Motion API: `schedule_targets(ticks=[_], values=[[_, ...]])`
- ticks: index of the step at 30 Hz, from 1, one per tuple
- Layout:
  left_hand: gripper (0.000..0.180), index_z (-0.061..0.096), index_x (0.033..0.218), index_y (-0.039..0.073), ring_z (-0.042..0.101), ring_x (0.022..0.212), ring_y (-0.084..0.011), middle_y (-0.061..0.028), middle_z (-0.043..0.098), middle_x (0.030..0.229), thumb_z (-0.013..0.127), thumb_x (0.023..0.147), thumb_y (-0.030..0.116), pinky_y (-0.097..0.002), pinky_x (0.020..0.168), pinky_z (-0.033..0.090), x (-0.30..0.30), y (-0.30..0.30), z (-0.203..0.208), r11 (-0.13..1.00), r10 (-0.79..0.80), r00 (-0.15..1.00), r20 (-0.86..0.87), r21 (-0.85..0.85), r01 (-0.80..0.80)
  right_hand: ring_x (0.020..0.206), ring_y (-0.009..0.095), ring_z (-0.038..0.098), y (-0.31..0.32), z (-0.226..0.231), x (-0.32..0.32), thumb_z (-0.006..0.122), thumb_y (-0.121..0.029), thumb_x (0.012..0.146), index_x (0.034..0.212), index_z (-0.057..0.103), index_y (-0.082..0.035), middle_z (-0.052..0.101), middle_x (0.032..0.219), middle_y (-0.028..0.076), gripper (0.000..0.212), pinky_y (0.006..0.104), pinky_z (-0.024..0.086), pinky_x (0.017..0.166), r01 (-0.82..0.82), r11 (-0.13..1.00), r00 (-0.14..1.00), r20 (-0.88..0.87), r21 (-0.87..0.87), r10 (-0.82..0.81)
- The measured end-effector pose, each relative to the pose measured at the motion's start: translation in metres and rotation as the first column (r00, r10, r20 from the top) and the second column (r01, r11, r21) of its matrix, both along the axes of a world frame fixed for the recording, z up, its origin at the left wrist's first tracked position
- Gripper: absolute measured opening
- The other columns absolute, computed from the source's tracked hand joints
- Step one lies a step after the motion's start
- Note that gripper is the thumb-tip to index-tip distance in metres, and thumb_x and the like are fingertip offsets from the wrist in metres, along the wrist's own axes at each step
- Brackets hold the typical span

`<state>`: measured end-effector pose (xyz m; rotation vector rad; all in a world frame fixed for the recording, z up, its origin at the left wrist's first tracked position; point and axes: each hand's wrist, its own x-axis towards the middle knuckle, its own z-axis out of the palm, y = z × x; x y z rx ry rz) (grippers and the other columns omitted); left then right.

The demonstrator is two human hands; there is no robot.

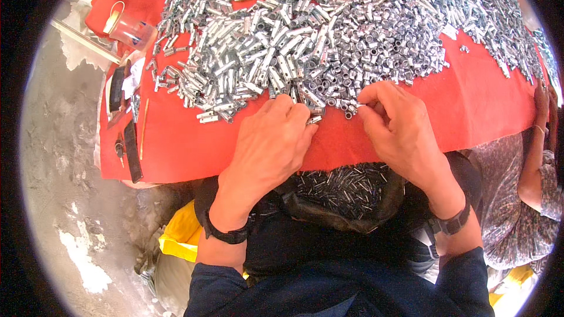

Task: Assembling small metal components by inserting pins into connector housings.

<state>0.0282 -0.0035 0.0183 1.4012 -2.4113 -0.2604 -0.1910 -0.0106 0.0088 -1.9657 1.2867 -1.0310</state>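
Head view shows the left hand (pixel 271 135) pinching a small silver tube (pixel 315 120) between thumb and forefinger, over the near edge of the red-covered bench (pixel 343 144). The tube's visible part comes out toward the right hand (pixel 399 123), and its long axis seems to run roughly along this edge. The right hand has thumb and forefinger bent close together beside the short metal collars (pixel 364 58); whether it grips one, I cannot tell. These collars lie nearer to the right hand, while the longer tubes (pixel 258 61) lie ahead of the left.
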Motion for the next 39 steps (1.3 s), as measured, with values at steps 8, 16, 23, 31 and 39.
schedule_targets(ticks=[8, 16, 23, 31, 39], values=[[0.017, 0.063, 0.095, 0.003, 0.062, 0.076, -0.0295, -0.0124, 0.061, 0.086, 0.072, 0.082, 0.006, -0.0379, 0.065, 0.049, -0.002, -0.001, 0.003, 0.993, -0.091, 0.964, -0.251, 0.054, 0.108, 0.065, 0.014, 0.060, 0.009, 0.007, 0.007, 0.060, 0.001, 0.086, 0.094, 0.062, 0.002, 0.063, 0.073, 0.010, 0.008, 0.0301, 0.046, 0.058, -0.091, 0.943, 0.954, 0.298, 0.321, -0.009], [0.028, 0.066, 0.113, 0.003, 0.063, 0.072, -0.0200, -0.0104, 0.067, 0.087, 0.070, 0.085, 0.004, -0.0316, 0.064, 0.050, -0.012, -0.002, 0.004, 0.996, -0.066, 0.917, -0.395, 0.026, 0.083, 0.070, 0.006, 0.059, 0.005, 0.002, 0.010, 0.062, -0.001, 0.089, 0.097, 0.063, 0.002, 0.066, 0.078, 0.004, 0.009, 0.0254, 0.047, 0.058, -0.162, 0.905, 0.871, 0.488, 0.392, -0.056], [0.023, 0.058, 0.115, -0.001, 0.062, 0.064, -0.0107, -0.0076, 0.068, 0.085, 0.065, 0.095, 0.010, -0.0221, 0.053, 0.049, -0.013, -0.002, 0.011, 0.902, 0.351, 0.603, -0.716, 0.432, -0.011, 0.070, 0.006, 0.061, 0.012, 0.011, 0.013, 0.061, -0.002, 0.091, 0.098, 0.063, 0.002, 0.066, 0.079, 0.004, 0.008, 0.0237, 0.049, 0.059, -0.187, 0.896, 0.862, 0.504, 0.402, -0.047], [0.017, 0.054, 0.101, -0.001, 0.062, 0.060, -0.0133, -0.0093, 0.065, 0.079, 0.064, 0.097, 0.013, -0.0259, 0.052, 0.051, -0.023, 0.000, 0.000, 0.832, 0.448, 0.395, -0.802, 0.536, 0.145, 0.071, 0.007, 0.063, 0.015, 0.007, 0.016, 0.061, -0.003, 0.092, 0.101, 0.061, 0.002, 0.066, 0.080, 0.004, 0.010, 0.0232, 0.049, 0.059, -0.206, 0.882, 0.819, 0.567, 0.423, -0.081], [0.017, 0.063, 0.104, -0.001, 0.057, 0.058, -0.0091, -0.0051, 0.062, 0.076, 0.058, 0.101, 0.016, -0.0246, 0.050, 0.048, -0.023, 0.006, 0.002, 0.860, 0.370, 0.551, -0.748, 0.500, 0.101, 0.064, 0.004, 0.058, 0.015, 0.002, 0.016, 0.063, -0.004, 0.092, 0.097, 0.061, 0.001, 0.062, 0.075, 0.001, 0.007, 0.0221, 0.046, 0.053, -0.142, 0.905, 0.861, 0.501, 0.402, -0.087]])
